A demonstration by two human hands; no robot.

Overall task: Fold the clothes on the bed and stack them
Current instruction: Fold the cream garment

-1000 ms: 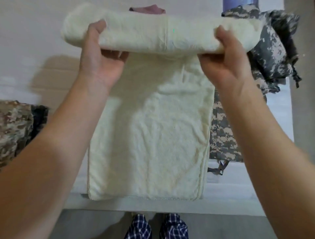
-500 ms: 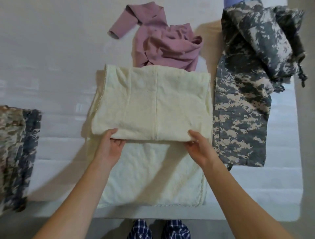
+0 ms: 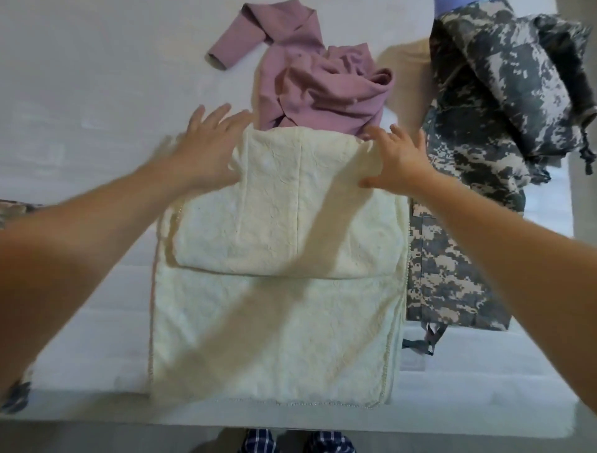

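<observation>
Cream towel (image 3: 274, 307) lies flat on the bed (image 3: 80, 113), its far part doubled over as an upper layer. Left hand (image 3: 206, 145) rests on that layer's far left corner, fingers (image 3: 223, 113) straight and apart, blurred. Right hand (image 3: 397, 158) rests on the far right corner, fingers spread, thumb on the cloth. Pink top (image 3: 316, 84) just beyond; camouflage garment (image 3: 468, 161) alongside, right

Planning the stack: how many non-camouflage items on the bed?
2: the cream towel in the middle and the crumpled pink top just beyond it. Others may hide under the camouflage pile. A purple edge is unclear.
</observation>
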